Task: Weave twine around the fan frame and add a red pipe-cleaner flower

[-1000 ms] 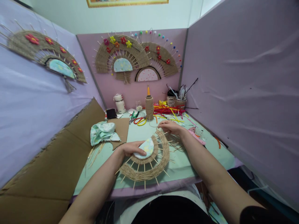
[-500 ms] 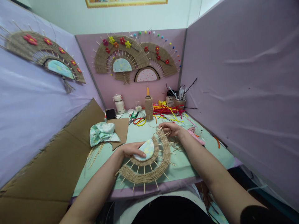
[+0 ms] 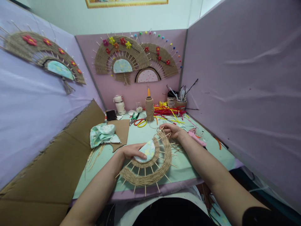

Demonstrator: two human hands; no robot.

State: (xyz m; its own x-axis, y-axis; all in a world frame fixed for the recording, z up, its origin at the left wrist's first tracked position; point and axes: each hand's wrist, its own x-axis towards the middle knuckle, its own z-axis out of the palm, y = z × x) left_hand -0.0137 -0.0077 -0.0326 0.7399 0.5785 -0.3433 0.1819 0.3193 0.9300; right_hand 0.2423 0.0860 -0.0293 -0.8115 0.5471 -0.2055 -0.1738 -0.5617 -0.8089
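A half-ring fan of woven twine on thin sticks is tilted above the table's front part. My left hand grips its pale blue and yellow cloth centre, thumb on top and the other fingers hidden beneath. At the fan's upper right end, my right hand has its fingers closed on twine by a stick tip. A strand runs from there toward the twine spool, which stands upright behind. Loose twine lies beneath my right wrist.
Scissors, red and yellow pipe cleaners and a white bottle are at the back. Crumpled cloth lies left on cardboard. A pink glue gun is right. Cardboard stands along the left edge.
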